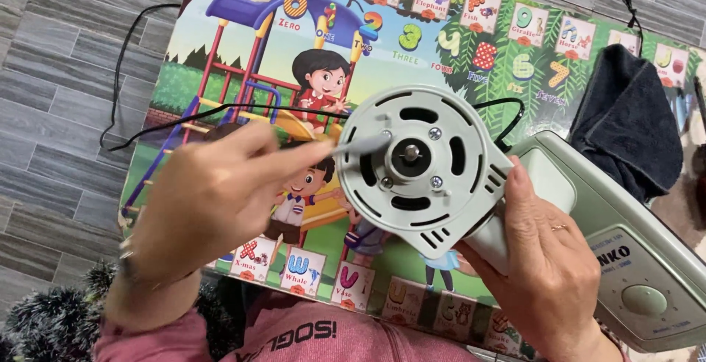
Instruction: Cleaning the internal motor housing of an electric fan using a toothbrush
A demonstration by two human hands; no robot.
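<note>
The left hand [213, 193] is curled nearly closed, thumb and fingers pinched around a thin grey tool [360, 145]. The tool's tip rests on the face of the motor housing [419, 167], just left of the central shaft. The right hand [548, 270] is wrapped about the neck below the housing, fingers closed on it, thumb lying up along the housing's right edge; a ring sits on one finger.

The motor housing is a round, pale grey casing with curved vent slots, three visible screws around a dark centre hub, and a short ribbed skirt at its lower right. It is held tilted above the mat, near the middle of the view. Its neck joins a pale green fan base [632, 259] at the right, which carries a round knob and a small printed label on its upper face.

Beneath lies a colourful play mat [220, 75] showing cartoon children, a slide, large numerals, and rows of small square letter cards along its top and bottom edges. A black cord [220, 108] crosses the mat behind the housing. A dark cloth [629, 119] lies at the upper right, beside the base. The grey tiled floor [59, 75] surrounds the mat.
</note>
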